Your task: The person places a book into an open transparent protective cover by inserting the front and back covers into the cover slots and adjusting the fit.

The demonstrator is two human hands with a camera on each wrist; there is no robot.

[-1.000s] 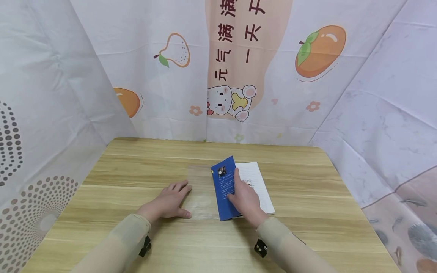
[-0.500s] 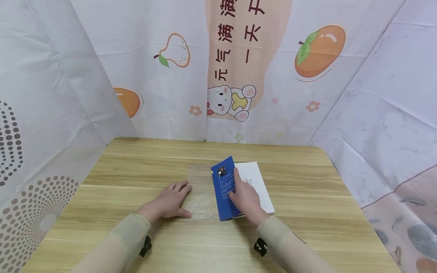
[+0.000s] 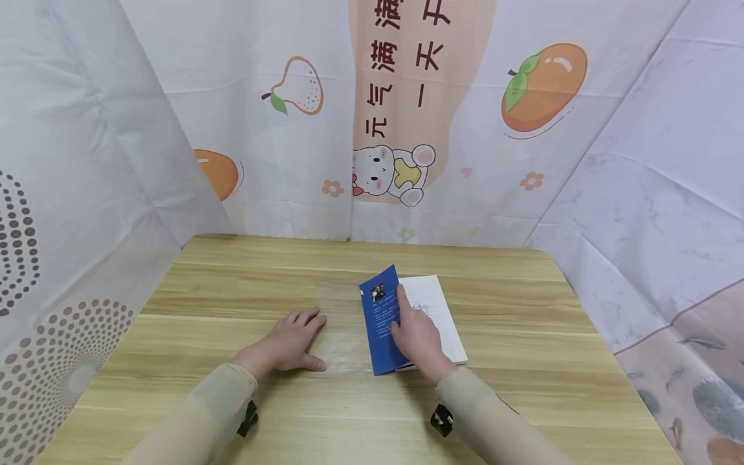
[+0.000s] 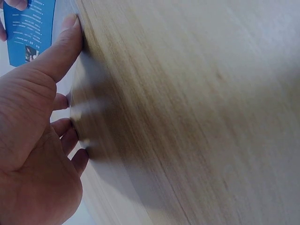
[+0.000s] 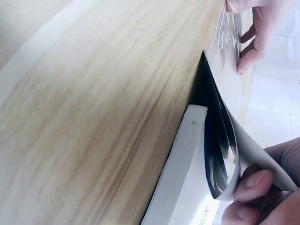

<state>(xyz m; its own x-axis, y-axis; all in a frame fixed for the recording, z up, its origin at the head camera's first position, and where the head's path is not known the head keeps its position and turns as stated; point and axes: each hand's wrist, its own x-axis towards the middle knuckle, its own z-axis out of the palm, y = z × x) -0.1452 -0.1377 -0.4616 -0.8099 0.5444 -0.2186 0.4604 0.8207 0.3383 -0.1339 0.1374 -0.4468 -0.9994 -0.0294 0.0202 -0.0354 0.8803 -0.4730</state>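
Curtain panels hang at the far left, the near one (image 3: pixel 52 271) printed with brown dot circles. Next comes the wooden table (image 3: pixel 232 271), light grain, running across the whole lower part of the head view.

Left hand (image 3: pixel 285 345) lies flat on the table with fingers straight and only a bit spread, pressing down on the edge of a clear plastic sheet (image 3: pixel 343 323). The left wrist view shows the thumb stretched out along that sheet and the fingertips touching it too. The sheet lies flat on the wood, right between the two hands, and its right side runs under the blue cover.

Just right of that is the book (image 3: pixel 427 320), lying near the middle of the table with a white page showing. Its blue cover flap (image 3: pixel 380 323) is lifted and tilted up. Right hand (image 3: pixel 418 342) holds that flap, fingers curled round its edge, thumb on one side, as the right wrist view shows.

Behind everything hangs a backdrop with a cartoon bear (image 3: pixel 391 174) and a persimmon (image 3: pixel 543 84).
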